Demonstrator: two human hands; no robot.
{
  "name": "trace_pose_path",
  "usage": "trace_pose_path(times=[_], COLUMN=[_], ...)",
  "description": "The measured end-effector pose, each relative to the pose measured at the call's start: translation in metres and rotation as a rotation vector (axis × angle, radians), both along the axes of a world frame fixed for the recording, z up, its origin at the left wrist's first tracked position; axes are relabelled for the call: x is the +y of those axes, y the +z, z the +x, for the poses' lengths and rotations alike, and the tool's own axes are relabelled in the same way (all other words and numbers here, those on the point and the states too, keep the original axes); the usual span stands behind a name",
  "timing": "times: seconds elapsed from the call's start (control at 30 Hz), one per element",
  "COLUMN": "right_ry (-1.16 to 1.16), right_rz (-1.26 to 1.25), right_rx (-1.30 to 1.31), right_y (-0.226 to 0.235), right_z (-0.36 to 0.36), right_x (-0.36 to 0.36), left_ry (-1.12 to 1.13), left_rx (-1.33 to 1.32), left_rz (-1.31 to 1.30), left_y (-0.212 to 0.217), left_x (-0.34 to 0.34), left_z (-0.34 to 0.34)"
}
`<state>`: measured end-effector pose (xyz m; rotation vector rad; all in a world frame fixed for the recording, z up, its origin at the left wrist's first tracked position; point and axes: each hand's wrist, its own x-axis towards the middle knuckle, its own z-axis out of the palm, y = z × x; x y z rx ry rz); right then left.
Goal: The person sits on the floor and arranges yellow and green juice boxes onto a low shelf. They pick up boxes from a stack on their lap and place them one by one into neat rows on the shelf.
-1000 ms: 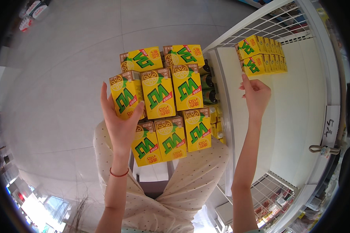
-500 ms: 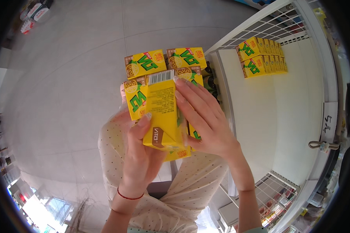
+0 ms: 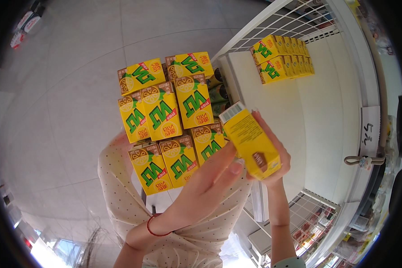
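Note:
My right hand (image 3: 279, 152) grips a yellow drink carton (image 3: 253, 140) over the shelf's front edge. The carton is tilted, its white barcode end pointing up and left and its brown-marked end toward me. My left hand (image 3: 205, 190), with a red string on the wrist, reaches across below the carton. Its thumb is apart from the stretched fingers, whose tips are hidden behind the carton, so contact there is unclear. To the left, a stack of yellow drink cartons (image 3: 162, 111) with green lettering and lemon pictures rests above my lap; its support is mostly covered.
Two stacked rows of the same cartons (image 3: 272, 70) stand at the far end of the white shelf (image 3: 281, 102). White wire panels (image 3: 286, 29) border it. Dark-capped bottles (image 3: 219, 94) sit between stack and shelf. A price tag (image 3: 369, 129) and a hair tie (image 3: 364, 161) hang on the right edge.
The carton moved right, off the stack toward the shelf, and is now in my right hand. My left hand followed rightward, its thumb off the carton. The view shifted, uncovering more of the stack.

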<state>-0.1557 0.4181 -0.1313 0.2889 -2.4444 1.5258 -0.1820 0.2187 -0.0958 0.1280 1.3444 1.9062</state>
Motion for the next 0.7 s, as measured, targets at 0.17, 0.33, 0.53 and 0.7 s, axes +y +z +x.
trace_pose_path(times=[0.17, 0.33, 0.53, 0.7], right_ry=[-0.421, -0.502, -0.485, -0.683], right_rz=[-0.011, -0.239, -0.251, 0.283], right_rx=[-0.033, -0.081, -0.068, -0.243], right_y=[-0.037, -0.08, -0.093, -0.078], right_z=[-0.02, -0.059, -0.088, -0.083], right_x=[0.04, 0.085, 0.089, 0.077], left_ry=[0.091, 0.26, 0.372, 0.187], left_rx=[0.546, 0.593, 0.809, 0.792], left_rz=[-0.208, -0.456, -0.855, -0.964], left_y=[-0.012, -0.031, -0.052, -0.055], left_x=[-0.006, -0.053, -0.105, -0.112], left_z=[0.004, 0.003, 0.023, 0.036])
